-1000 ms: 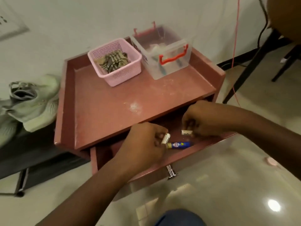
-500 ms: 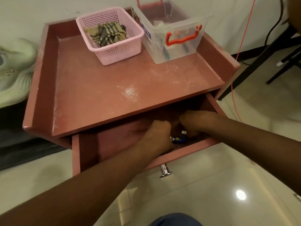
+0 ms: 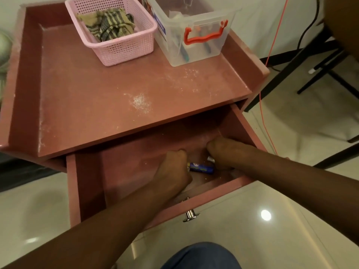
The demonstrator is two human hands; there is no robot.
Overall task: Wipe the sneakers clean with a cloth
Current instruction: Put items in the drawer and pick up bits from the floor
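Observation:
A striped cloth (image 3: 108, 24) lies crumpled in a pink basket (image 3: 124, 49) at the back of the pink bedside table (image 3: 93, 94). Only a pale sliver of a sneaker (image 3: 3, 47) shows at the left edge. Both my hands are down inside the open drawer (image 3: 219, 191). My left hand (image 3: 172, 167) has its fingers curled downward, and whatever they hold is hidden. My right hand (image 3: 219, 152) curls over a small white cylinder (image 3: 210, 159) that peeks out at its fingertips. A blue battery-like tube (image 3: 202, 168) lies on the drawer floor between the hands.
A clear plastic box (image 3: 194, 45) with a red handle stands right of the basket. White dust speckles the tabletop. A metal knob (image 3: 191, 214) sticks out of the drawer front. Black furniture legs (image 3: 318, 61) and an orange cord (image 3: 272, 55) stand on the glossy floor to the right.
Both hands have sunk from the drawer's rim down to its floor. The view has moved closer and left, so the sneakers have almost left the frame.

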